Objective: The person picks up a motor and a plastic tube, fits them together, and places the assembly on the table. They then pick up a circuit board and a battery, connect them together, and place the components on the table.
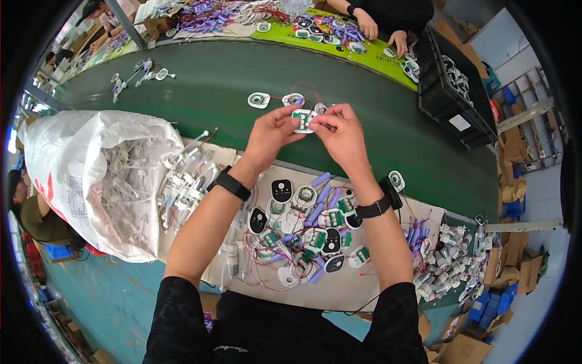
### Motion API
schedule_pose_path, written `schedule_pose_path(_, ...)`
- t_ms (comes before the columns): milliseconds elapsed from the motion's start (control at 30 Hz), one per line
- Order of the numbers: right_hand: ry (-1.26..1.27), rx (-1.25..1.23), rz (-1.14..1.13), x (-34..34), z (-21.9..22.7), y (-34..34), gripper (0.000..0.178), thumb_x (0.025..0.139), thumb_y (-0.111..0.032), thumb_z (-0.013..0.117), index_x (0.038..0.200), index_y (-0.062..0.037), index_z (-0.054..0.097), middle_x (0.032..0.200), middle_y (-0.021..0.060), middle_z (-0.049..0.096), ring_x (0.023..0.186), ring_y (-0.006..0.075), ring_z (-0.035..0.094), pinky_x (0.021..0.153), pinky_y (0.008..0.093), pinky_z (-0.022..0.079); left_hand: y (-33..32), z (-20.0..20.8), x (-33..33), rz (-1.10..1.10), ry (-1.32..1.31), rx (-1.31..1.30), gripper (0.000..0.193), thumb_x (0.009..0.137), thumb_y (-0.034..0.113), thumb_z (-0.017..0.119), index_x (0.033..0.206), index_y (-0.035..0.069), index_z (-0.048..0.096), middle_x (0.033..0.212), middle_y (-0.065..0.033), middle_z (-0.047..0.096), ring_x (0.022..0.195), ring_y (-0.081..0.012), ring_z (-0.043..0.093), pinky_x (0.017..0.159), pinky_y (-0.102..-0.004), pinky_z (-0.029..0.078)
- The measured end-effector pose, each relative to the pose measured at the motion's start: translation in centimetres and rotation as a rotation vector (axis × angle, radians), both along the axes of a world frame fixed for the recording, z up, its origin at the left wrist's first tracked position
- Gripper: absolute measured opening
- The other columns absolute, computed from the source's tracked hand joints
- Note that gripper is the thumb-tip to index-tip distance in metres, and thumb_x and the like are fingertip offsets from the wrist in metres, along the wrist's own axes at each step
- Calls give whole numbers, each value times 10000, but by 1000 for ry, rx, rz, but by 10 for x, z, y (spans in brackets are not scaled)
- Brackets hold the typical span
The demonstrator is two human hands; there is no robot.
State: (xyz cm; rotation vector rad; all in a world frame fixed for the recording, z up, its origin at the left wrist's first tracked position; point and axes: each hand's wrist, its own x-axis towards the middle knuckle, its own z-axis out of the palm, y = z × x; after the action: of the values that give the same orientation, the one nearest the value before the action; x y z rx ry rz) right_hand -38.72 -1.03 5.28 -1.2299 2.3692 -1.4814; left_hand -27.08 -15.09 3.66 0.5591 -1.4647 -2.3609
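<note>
Above the green conveyor belt (212, 79), both hands meet at a small white plastic housing with a green circuit board (301, 121). My left hand (271, 133) grips its left side between thumb and fingers. On the right edge, my right hand (341, 134) pinches at the board or a wire; the fingertips hide which. Thin red wires rise behind my fingers. Just beyond lie a white ring-shaped housing (259, 100) and another white part (293, 99), partly hidden. Nearer me, a pile of circuit boards, black-faced covers and purple battery cells (315, 213) lies on cardboard.
A white woven sack (79, 176) of clear plastic parts lies at left. A black crate (451, 91) stands at far right. Across the belt, a co-worker's hands (382, 33) are over a green mat (357, 51). More white parts (448, 261) are heaped at right.
</note>
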Motion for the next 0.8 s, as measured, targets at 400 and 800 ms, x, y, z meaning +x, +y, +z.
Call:
schedule_pose_path(400, -19, 53, -32, 5, 4, -5, 132, 811, -87, 745, 938, -64, 773, 1274, 84, 610, 832, 135, 650, 747, 278, 526, 7, -4, -3, 51, 25, 23, 370, 980, 11, 556, 1349, -13, 551, 1000, -37, 641, 925, -96, 651, 869, -281, 603)
schedule_pose_path(800, -59, 49, -29, 6, 1, -8, 138, 837, -81, 705, 939, 1, 750, 1350, 114, 626, 879, 171, 705, 797, 284, 541, 11, -1, -5, 97, -28, -231, 352, 983, 19, 557, 1333, -6, 583, 1084, -46, 649, 957, -94, 643, 854, -259, 593)
